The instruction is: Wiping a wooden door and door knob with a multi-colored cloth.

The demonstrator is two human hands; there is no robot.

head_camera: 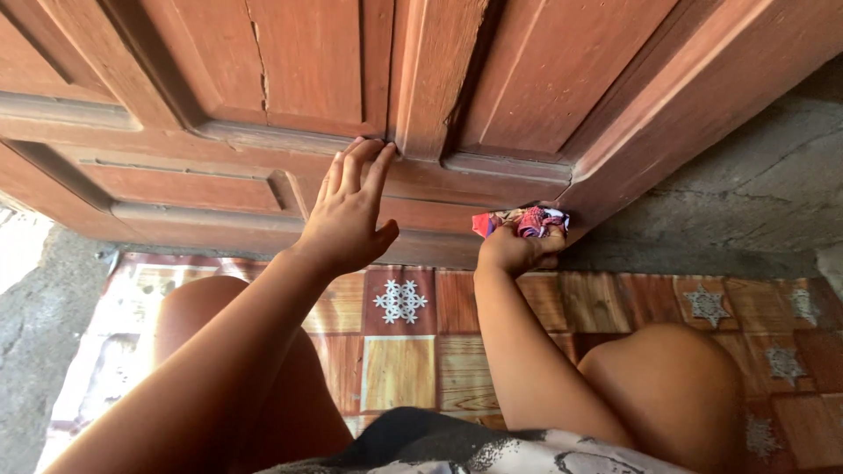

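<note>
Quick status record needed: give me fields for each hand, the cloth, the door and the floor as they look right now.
left hand: open, fingers spread, fingertips against the wooden door at a panel ledge
right hand: closed around a crumpled cloth
cloth: pink, red and patterned, bunched, pressed against the door's lower rail
door: reddish-brown wood, panelled, cracked in the upper panel
floor covering: patterned sheet with wood-look squares and white snowflake shapes
wall: rough grey concrete, right of the door
posture: squatting, both knees in view

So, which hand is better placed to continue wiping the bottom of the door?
The right hand, probably: it grips the crumpled pink cloth pressed against the wooden door near the bottom. The left hand is open, fingertips on the panel, holding nothing.
</note>
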